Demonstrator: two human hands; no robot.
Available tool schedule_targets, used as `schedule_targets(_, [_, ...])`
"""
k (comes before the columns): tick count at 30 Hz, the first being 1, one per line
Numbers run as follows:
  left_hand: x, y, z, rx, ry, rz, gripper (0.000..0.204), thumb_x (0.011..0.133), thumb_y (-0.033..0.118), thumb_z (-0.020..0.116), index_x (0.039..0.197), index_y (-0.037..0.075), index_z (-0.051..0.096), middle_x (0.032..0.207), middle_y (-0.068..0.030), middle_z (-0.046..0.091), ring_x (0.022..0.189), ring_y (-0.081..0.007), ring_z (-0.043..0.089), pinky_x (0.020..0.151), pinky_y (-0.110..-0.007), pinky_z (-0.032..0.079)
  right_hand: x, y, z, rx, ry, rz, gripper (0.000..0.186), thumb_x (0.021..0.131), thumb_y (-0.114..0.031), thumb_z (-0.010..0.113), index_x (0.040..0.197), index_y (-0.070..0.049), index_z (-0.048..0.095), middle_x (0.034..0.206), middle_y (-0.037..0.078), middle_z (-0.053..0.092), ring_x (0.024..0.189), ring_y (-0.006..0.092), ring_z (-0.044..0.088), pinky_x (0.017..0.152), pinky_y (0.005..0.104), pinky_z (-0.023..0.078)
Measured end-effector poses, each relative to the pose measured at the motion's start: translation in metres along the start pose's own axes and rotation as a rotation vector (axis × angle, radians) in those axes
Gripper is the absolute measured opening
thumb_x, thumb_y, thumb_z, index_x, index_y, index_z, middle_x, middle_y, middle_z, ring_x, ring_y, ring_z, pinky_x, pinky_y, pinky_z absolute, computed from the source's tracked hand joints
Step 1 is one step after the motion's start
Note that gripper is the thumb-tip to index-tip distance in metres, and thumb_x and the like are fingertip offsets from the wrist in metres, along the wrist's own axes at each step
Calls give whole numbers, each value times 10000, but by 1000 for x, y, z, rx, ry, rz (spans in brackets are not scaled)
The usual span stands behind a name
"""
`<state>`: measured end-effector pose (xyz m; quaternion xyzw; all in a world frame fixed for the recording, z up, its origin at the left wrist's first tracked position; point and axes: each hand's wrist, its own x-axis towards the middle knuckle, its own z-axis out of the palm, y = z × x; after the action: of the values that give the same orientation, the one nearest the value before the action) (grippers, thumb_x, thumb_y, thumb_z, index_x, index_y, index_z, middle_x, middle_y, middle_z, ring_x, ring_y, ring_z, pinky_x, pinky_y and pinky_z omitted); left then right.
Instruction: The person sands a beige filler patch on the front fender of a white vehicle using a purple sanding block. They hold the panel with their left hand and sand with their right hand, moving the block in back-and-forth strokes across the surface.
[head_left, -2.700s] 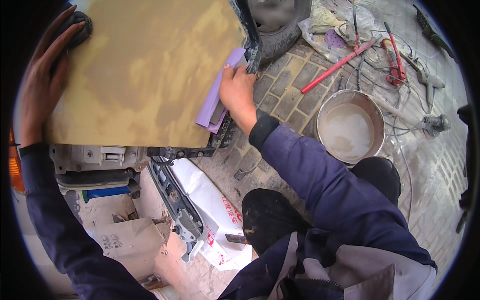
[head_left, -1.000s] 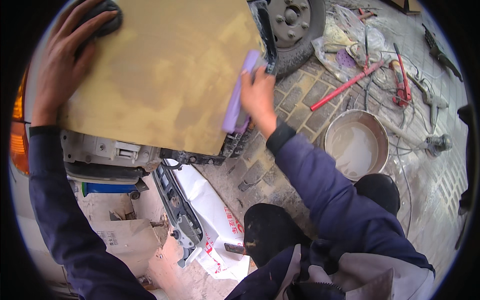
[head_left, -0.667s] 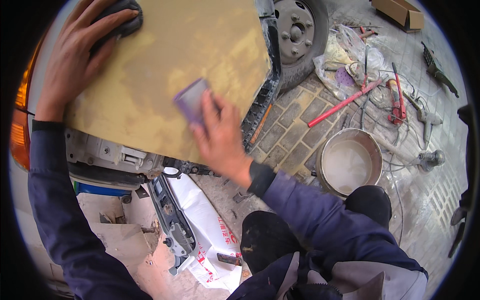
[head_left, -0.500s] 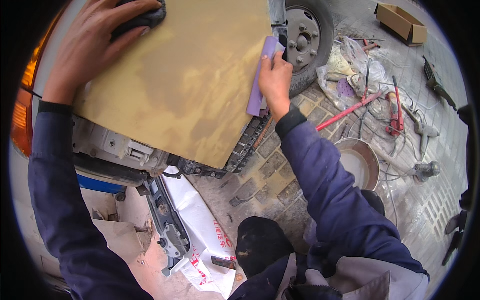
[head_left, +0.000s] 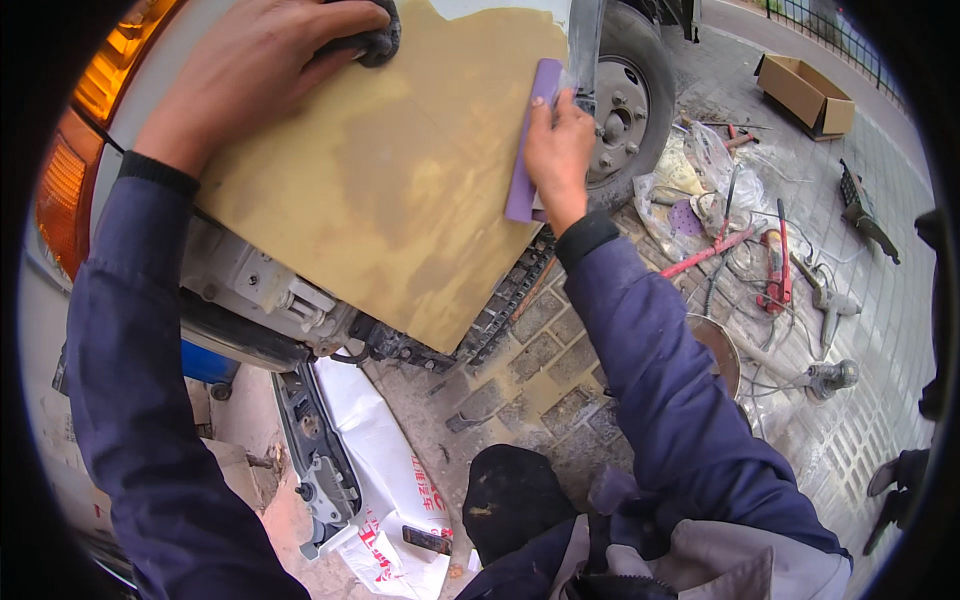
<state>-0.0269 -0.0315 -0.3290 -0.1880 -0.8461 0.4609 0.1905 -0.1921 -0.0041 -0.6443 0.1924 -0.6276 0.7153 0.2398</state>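
A vehicle body panel (head_left: 400, 190) coated in tan-yellow filler, with wet-looking darker patches, fills the upper middle. My left hand (head_left: 235, 75) rests at its upper left, fingers curled over a dark grey sponge or cloth (head_left: 380, 40); which one, I cannot tell. At the panel's right edge, my right hand (head_left: 562, 150) grips a long sanding block faced with purple sandpaper (head_left: 528, 150). The block lies along the edge, roughly upright in the picture. My right palm hides part of the block.
Right of the panel stands a wheel (head_left: 618, 125). Beyond lie a red hand tool (head_left: 778, 265), a plastic bag (head_left: 710, 155), cables, a basin (head_left: 715, 350), a power tool (head_left: 832, 378) and a cardboard box (head_left: 805, 95). Below, a phone (head_left: 427, 540) lies on a white sack (head_left: 375, 440).
The view has shifted, so the panel and floor things sit lower or sideways. Both hands keep hold of their things; the left hand and its dark pad appear further right in the picture.
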Motion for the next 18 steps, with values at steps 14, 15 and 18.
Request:
schedule_targets(14, [1,-11,0,-63,104,137,149,892,183,781,1030,129,759,1297,-88,713,1277,-348,608,1121,-477,493,24,-32,7,-18,-77,-2,564,1092,-298,647,1535,42,569,1392,384,563,1282,520,537,1114,582,428])
schedule_targets(15, [-1,-10,-2,-76,58,99,175,929,201,777,1089,130,773,1384,-108,697,1364,-374,579,1171,-500,472,8,-37,11,-22,-40,-57,566,1091,-292,647,1536,47,565,1377,378,565,1273,518,537,1106,582,431])
schedule_targets(18, [-17,-7,-16,-14,-1,105,216,963,224,775,1161,138,784,1497,-128,653,1456,-412,524,1232,-534,434,-66,-64,7,12,62,-375,527,1094,-270,634,1516,41,578,1321,351,563,1238,501,532,1054,581,442])
